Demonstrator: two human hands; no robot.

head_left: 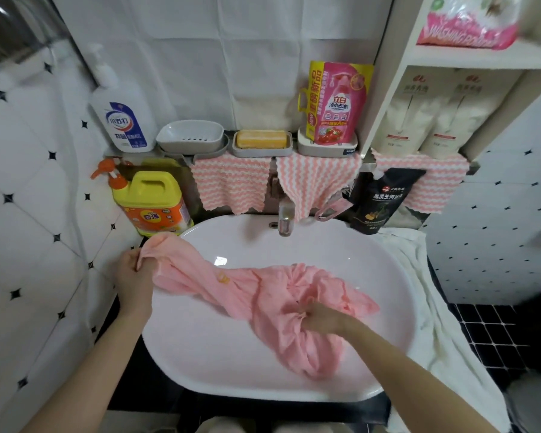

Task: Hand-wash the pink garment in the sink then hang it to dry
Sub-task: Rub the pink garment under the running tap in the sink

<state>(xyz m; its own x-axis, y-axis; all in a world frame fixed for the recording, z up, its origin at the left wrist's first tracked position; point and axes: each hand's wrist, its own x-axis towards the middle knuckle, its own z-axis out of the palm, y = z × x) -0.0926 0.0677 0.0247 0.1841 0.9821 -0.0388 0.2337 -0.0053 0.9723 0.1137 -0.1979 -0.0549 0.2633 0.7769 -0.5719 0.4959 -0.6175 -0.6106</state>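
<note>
L hand [135, 274] fists end of pink garment [264, 296] at sink [206, 345] left rim | R hand [321, 318] clutches bunched cloth mid-basin | we reckon: stretched betw. hands to spread for wetting | tap [285, 217] not running

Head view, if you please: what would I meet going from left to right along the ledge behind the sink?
White pump bottle with a blue label → empty soap dish → yellow soap bar in its dish → pink detergent pouch → cream pouches in the shelf unit.
</note>
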